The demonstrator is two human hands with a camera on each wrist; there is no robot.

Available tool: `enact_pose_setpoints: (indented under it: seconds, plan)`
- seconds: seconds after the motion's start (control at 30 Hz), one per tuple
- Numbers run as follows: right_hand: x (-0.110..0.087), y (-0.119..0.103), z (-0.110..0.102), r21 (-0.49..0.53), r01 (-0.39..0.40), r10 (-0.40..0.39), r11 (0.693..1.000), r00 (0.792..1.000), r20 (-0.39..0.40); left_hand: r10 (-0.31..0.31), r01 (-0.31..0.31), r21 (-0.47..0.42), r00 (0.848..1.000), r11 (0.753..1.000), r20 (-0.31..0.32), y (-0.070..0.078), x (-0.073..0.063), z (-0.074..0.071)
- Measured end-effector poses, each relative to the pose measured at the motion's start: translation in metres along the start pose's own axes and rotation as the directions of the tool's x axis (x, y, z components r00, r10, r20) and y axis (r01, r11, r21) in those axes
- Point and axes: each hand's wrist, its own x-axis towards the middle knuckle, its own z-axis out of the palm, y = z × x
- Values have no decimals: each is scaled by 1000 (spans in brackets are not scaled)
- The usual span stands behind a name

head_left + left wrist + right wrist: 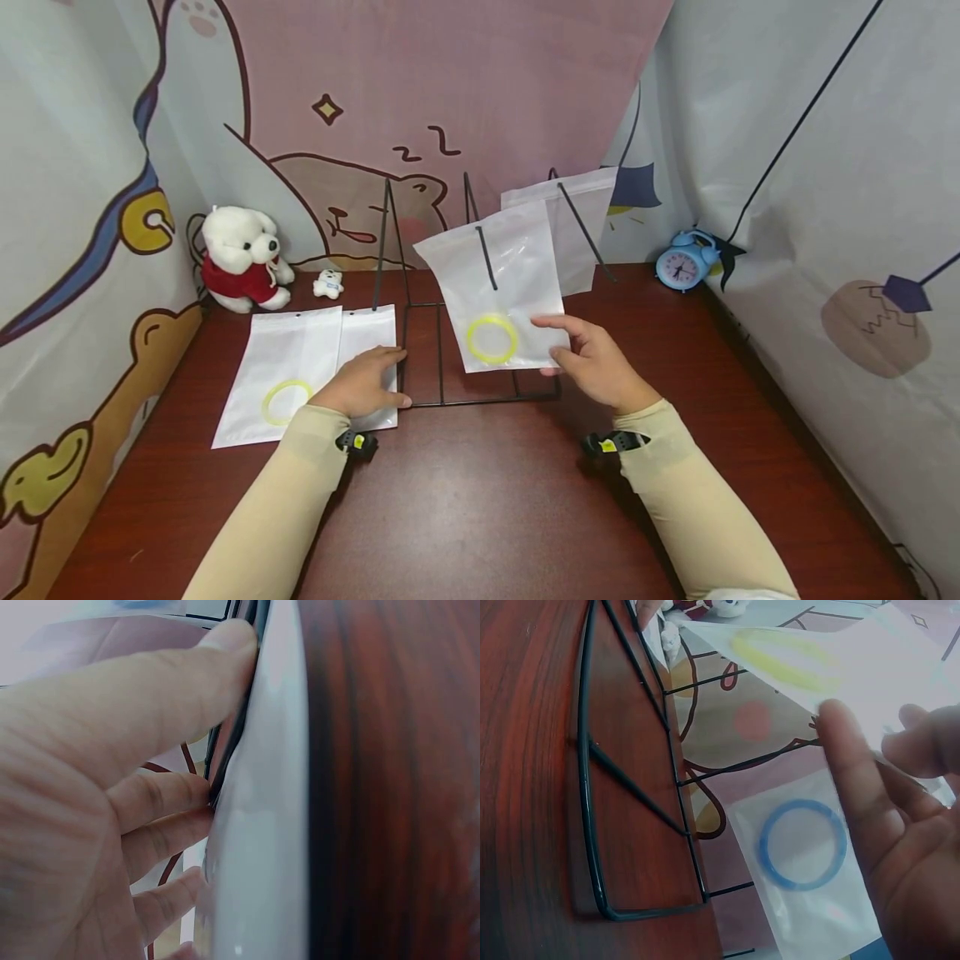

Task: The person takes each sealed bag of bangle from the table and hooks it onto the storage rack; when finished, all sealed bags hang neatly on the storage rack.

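Note:
A white zip bag [517, 275] with a yellow ring [492, 339] hangs tilted on the middle prong of a black wire rack [480, 403]. My right hand [600, 367] pinches its lower right edge, index finger stretched along the front; in the right wrist view this hand [907, 817] partly covers it. My left hand [363, 379] lies over a flat white bag [367, 325], fingertips and thumb at the left side of the rack's base. Seen in the left wrist view, this hand's thumb [150, 697] and fingers lie straight along the dark rod.
Another flat bag [277, 350] with a yellow ring lies at left. On the rack's right prong hangs a bag [588, 225], with a blue ring [803, 844]. A plush dog [240, 262], a small white figure [328, 284] and a blue alarm clock [684, 260] stand at the back.

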Motion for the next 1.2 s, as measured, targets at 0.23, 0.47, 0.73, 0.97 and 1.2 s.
enact_pose_setpoints:
  seconds: [0.23, 0.47, 0.73, 0.97, 1.2]
  plan:
    - [1, 2, 0, 45, 73, -68, 996, 992, -106, -6, 6, -8, 1000, 1000, 1, 1, -1, -1]
    - [1, 2, 0, 87, 132, -121, 987, 985, -121, -6, 6, -10, 1000, 1000, -4, 2, -2, -1]
    - [1, 4, -2, 38, 109, -107, 993, 993, -52, -8, 8, -5, 1000, 1000, -5, 1, -2, 0]
    - [0, 1, 0, 45, 136, -135, 990, 990, -32, -3, 3, -5, 1000, 1000, -5, 1, -1, 0]
    - [1, 2, 1, 57, 170, -167, 984, 984, -68, -5, 5, -4, 1000, 1000, -3, 0, -1, 0]
